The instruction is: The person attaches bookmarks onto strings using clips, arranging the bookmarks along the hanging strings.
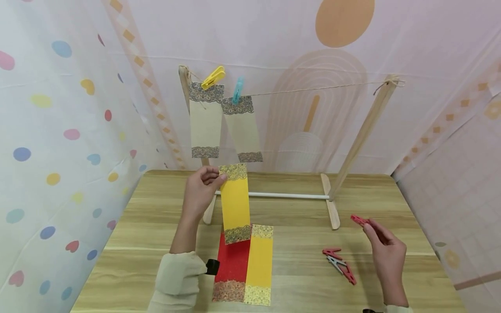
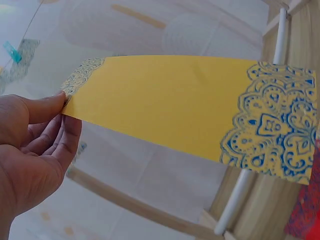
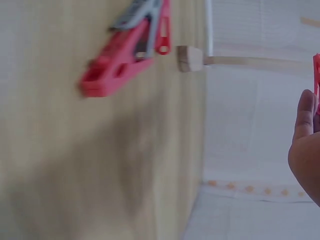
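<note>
My left hand [image 1: 198, 191] pinches a yellow card [image 1: 235, 202] with patterned ends by its upper left edge, raised above the table; the left wrist view shows its blue lace-like print. My right hand [image 1: 385, 250] holds a red clothespin [image 1: 359, 220] between thumb and fingers, above the table's right side. Two cream cards with dark patterned ends hang from a string [image 1: 297, 90]: the left card [image 1: 206, 126] under a yellow clothespin [image 1: 213, 78], the right card [image 1: 243, 130] under a blue clothespin [image 1: 238, 90]. Below the held card lie a red card [image 1: 233, 263] and another yellow card [image 1: 260, 265].
Two red clothespins and a grey clothespin [image 1: 335, 262] lie in a small heap left of my right hand. Wooden posts, including the right post [image 1: 362, 139], carry the string, joined low by a white rod [image 1: 289, 195]. Patterned cloth [image 1: 78, 130] surrounds the wooden table [image 1: 129, 269].
</note>
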A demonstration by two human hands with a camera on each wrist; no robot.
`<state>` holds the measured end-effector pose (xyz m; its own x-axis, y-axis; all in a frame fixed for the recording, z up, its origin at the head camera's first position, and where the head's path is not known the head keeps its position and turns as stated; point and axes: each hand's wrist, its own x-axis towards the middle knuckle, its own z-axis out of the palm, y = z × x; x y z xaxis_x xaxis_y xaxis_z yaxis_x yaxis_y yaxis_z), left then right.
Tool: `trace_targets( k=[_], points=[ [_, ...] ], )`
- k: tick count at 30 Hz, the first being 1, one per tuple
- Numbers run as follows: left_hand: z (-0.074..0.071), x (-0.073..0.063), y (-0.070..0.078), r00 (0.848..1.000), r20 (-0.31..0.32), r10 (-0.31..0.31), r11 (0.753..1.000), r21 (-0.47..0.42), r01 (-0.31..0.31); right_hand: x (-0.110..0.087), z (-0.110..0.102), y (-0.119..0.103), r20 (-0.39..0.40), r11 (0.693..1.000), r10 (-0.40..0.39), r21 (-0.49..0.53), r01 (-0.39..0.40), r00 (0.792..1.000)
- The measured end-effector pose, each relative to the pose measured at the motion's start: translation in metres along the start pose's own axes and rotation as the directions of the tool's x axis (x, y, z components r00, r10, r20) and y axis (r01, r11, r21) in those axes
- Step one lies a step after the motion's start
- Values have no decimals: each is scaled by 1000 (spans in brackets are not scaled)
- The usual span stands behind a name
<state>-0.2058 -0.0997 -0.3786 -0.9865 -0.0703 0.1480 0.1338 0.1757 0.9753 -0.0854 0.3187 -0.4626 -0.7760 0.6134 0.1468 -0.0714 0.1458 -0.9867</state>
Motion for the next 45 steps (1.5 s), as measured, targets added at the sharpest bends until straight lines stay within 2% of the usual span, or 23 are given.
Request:
trace_targets(
  k=[6, 12, 16, 20, 24, 28, 30, 34, 45],
  points=[
    [7, 8, 14, 996, 9, 83, 996, -28, -83, 11, 6, -21, 2, 999, -32, 27, 32, 999],
    [15, 15, 28, 986, 18, 165, 985, -47, -164, 23, 16, -52, 36, 985, -73, 156, 67, 997],
    [19, 18, 35, 982, 14, 190, 981, -41, -189, 32, 24, -72, 72, 965, -175, 211, 156, 982],
    [23, 20, 43, 982, 21, 187, 982, -34, -186, 41, 30, -91, 99, 943, -295, 190, 273, 950],
    [27, 24, 50, 981, 26, 190, 981, -33, -189, 51, 38, -113, 134, 919, -394, 80, 386, 909],
    [30, 27, 57, 978, 34, 206, 978, -32, -205, 61, 46, -135, 206, 876, -469, -11, 482, 859],
    [31, 29, 60, 976, 37, 213, 977, -29, -212, 65, 50, -145, 261, 859, -490, -20, 512, 832],
    [32, 32, 63, 978, 36, 208, 978, -15, -207, 70, 60, -164, 350, 843, -499, -17, 538, 793],
    [43, 46, 76, 982, 17, 189, 980, -68, -187, 82, 87, -215, 427, 793, -527, -63, 606, 735]
  ],
)
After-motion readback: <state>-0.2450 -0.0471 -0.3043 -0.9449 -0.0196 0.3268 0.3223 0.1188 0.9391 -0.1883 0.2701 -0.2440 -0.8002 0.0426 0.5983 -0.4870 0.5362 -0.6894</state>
